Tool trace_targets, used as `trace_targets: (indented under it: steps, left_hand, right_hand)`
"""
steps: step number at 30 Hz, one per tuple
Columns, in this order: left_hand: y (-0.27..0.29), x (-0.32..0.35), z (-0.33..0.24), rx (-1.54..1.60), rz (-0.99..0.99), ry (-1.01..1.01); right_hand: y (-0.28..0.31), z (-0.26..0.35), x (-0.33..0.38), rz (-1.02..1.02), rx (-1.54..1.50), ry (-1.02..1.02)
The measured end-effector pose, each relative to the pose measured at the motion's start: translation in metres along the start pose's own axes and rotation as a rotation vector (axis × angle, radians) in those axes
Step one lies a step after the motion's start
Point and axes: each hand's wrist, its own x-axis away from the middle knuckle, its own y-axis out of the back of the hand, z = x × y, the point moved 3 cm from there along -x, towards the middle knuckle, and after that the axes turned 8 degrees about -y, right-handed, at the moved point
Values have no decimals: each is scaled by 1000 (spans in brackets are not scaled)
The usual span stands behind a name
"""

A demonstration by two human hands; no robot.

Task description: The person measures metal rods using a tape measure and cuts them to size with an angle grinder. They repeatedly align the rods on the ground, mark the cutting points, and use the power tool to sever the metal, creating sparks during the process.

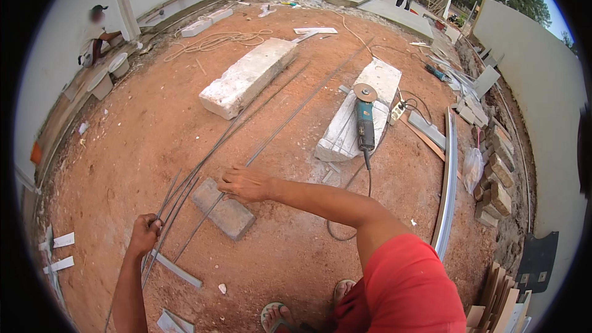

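Long thin steel rods (213, 150) stretch over the reddish dirt in front of me. My left hand (145, 231) is closed round the near part of this group, at the lower left; exactly how many rods it holds is hidden by the fingers. Farther right, my right hand (245, 184) grips a single steel rod (271, 140), reaching across from the right above a grey concrete block (237, 221). That rod slants from far right to near left. An angle grinder (365, 124) with a tan disc rests on a whitish block (333, 137), its cord trailing down.
Another long whitish block (246, 80) lies ahead. A metal channel (445, 185) runs along my right, near stacked bricks (496, 172) and a plastic bag (473, 169). A socket strip (398, 113) sits beside the grinder. One person (95, 37) crouches by the left wall; others are farther back.
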Motion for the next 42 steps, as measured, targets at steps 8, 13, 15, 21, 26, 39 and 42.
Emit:
trace_targets:
  steps: [8, 13, 15, 21, 26, 39, 42]
  left_hand:
    - [-48, -145, -72, -113, 164, -34]
    - [-126, -173, -95, -456, -50, -250]
    - [-164, -165, -120, -515, -148, -289]
    - [-231, -131, -158, -324, -117, -316]
    - [-255, -121, -157, -175, 114, -32]
    - [-131, -44, -41, 16, -50, 244]
    - [-84, 28, -40, -61, -163, 304]
  right_hand:
    - [-55, 68, 3, 130, -85, 139]
    - [-68, 145, -31, 414, -163, 201]
    - [-74, 163, -32, -54, -302, 336]
    - [-120, 193, -19, 298, -959, 120]
    - [-146, 230, -49, 394, -638, 247]
    - [-100, 269, 12, 14, -255, 639]
    - [-14, 217, 35, 302, -236, 444]
